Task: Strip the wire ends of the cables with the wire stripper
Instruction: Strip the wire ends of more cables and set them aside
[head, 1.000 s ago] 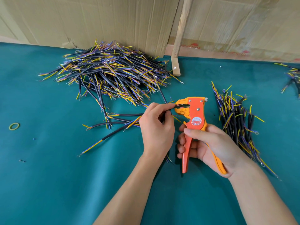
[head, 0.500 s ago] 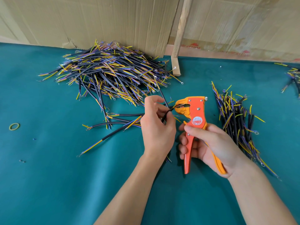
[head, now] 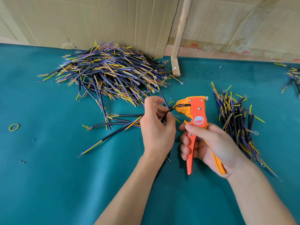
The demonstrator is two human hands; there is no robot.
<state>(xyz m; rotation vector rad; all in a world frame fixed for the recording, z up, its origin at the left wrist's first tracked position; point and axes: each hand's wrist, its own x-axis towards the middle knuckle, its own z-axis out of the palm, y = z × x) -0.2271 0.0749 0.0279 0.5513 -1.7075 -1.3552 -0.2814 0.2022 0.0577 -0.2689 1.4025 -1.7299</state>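
At the centre of the frame you held one black cable [head: 166, 114] with its coloured wire ends pushed into the mouth of the orange wire stripper [head: 194, 116]. Your left hand [head: 156, 125] pinched that cable between thumb and fingers, just left of the tool's head. Your right hand [head: 209, 143] was curled round the stripper's two handles, which stood apart, so the squeeze looked not yet made. Judging by the table, much was left: a big heap of cables [head: 112, 73] lay in the upper left, a few loose ones beside it, and a smaller bundle [head: 235, 120] lay at the right, likely your finished ones. All sat on the teal cloth [head: 65, 184].
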